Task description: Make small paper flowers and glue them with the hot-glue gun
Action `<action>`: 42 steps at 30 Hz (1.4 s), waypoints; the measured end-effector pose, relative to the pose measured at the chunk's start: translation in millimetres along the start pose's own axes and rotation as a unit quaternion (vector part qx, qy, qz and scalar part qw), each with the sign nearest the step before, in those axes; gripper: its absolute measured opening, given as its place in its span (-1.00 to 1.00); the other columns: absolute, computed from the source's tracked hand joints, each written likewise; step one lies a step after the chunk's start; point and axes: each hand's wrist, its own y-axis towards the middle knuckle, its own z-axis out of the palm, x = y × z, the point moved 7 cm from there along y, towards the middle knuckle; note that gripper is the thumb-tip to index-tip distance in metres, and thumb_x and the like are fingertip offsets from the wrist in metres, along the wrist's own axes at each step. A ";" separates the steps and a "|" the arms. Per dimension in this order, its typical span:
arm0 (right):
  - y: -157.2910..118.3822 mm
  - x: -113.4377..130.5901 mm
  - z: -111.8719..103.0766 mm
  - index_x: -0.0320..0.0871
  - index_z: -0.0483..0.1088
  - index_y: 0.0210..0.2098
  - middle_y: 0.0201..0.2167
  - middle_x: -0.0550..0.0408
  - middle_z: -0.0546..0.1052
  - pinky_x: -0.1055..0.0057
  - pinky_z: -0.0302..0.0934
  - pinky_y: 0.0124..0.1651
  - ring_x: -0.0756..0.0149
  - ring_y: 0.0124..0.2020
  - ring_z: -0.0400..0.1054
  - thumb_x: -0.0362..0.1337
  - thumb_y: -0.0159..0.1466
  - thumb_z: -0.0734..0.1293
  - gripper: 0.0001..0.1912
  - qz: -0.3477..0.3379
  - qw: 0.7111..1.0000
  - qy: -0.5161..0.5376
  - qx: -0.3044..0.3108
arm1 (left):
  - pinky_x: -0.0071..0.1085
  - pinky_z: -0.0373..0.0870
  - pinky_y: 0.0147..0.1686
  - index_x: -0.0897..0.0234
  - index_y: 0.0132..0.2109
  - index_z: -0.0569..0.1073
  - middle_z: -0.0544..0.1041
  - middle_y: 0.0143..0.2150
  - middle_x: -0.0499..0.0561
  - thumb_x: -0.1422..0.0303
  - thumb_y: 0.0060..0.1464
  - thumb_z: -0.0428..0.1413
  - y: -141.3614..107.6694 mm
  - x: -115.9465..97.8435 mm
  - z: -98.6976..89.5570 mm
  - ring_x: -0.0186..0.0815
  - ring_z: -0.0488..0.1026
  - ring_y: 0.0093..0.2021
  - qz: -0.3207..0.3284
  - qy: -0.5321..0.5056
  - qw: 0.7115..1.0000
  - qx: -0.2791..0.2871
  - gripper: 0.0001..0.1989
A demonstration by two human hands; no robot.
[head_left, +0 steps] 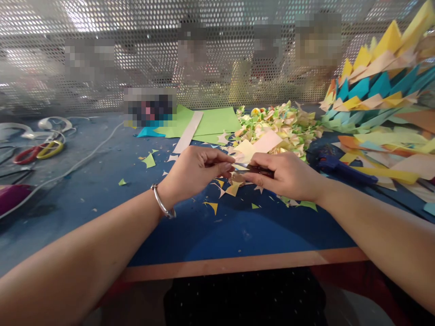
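Scissors [263, 170] in right hand's [288, 174] closed grip, above blue surface [204, 237]. Left hand [193, 172] beside blades, fingertips together; cannot tell what they pinch. Beyond, big heap of cut paper pieces [292, 129] done; green sheets [217, 121] look largely uncut.

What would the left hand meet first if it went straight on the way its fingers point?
Most likely the dark-handled tool in the right hand, whose metal end sits right by the left hand's fingertips. Depth is unclear in this single view.
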 end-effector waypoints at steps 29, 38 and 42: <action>-10.7 34.4 -7.1 -0.19 0.45 -0.09 -0.22 -0.08 0.59 0.33 0.31 -0.25 0.22 -0.27 0.48 -0.27 0.38 0.26 -0.81 -0.156 0.975 -0.090 -0.129 | -0.53 0.37 -0.55 0.28 -0.38 0.47 0.54 -0.51 -0.02 0.42 0.12 0.10 -3.6 -4.0 12.6 -0.45 0.42 -0.57 -0.046 -0.045 0.996 0.055 -0.89; -13.4 40.5 -4.9 -0.18 0.46 -0.14 -0.23 -0.06 0.61 0.37 0.32 -0.26 0.26 -0.26 0.50 -0.32 0.39 0.24 -0.84 -0.211 0.967 -0.071 -0.122 | -0.61 0.28 -0.65 0.30 -0.43 0.45 0.48 -0.57 -0.07 0.47 0.05 0.09 -5.3 -7.6 18.9 -0.50 0.37 -0.62 -0.064 -0.033 0.993 0.099 -0.89; -13.6 41.9 -3.2 -0.16 0.46 -0.16 -0.26 -0.03 0.60 0.37 0.33 -0.26 0.27 -0.27 0.49 -0.33 0.40 0.23 -0.83 -0.212 0.969 -0.062 -0.114 | -0.65 0.28 -0.66 0.30 -0.47 0.44 0.47 -0.58 -0.08 0.48 0.01 0.07 -5.7 -8.8 19.8 -0.52 0.38 -0.63 -0.046 -0.017 0.993 0.110 -0.87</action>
